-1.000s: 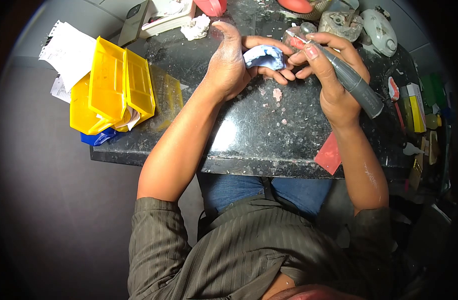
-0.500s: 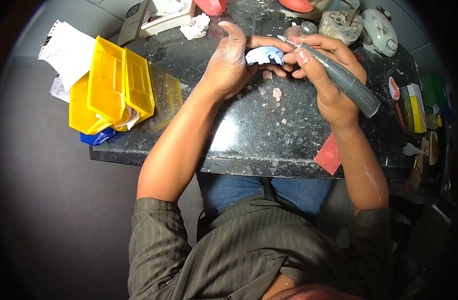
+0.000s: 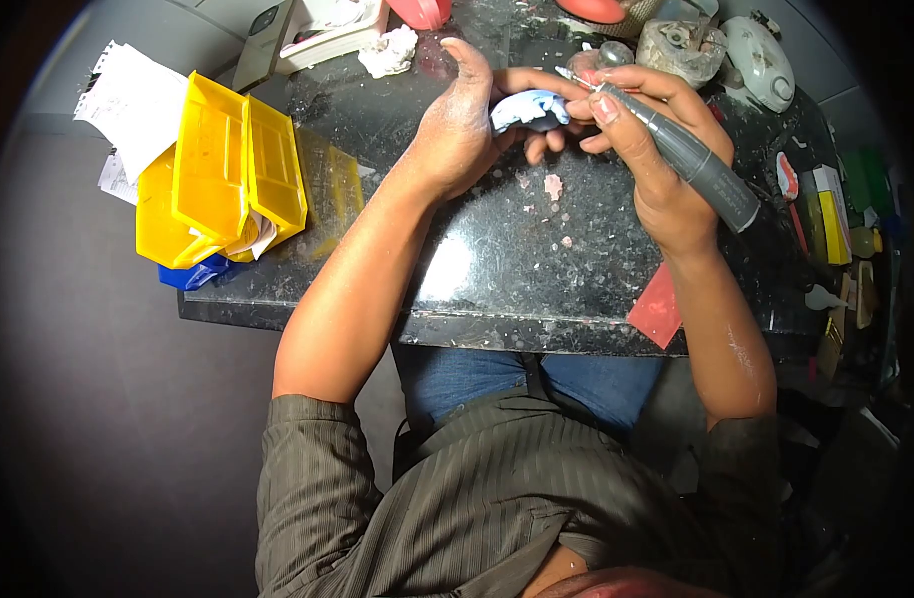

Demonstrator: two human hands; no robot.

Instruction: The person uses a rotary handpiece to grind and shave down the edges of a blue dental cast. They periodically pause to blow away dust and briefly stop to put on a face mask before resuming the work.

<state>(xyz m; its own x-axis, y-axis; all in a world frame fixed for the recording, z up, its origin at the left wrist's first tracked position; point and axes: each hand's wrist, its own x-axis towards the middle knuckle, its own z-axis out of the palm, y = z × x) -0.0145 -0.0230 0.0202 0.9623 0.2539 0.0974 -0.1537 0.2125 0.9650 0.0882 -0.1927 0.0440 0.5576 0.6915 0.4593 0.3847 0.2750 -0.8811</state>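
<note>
Above black tabletop [image 3: 497,269], a pale-blue piece [image 3: 529,108] sits between both hands [image 3: 462,130] [image 3: 661,140].

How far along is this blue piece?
Pink scraps on the table suggest some cutting done. The left hand grips the blue-white piece; the right hand holds a gray rotary handpiece, tip off it. The uneven edge may need work; how much is unclear.

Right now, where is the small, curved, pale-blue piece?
In the head view, the pale-blue piece is at upper centre, in the fingers of the left hand, left of the grey pen-shaped tool in the right hand.
</note>
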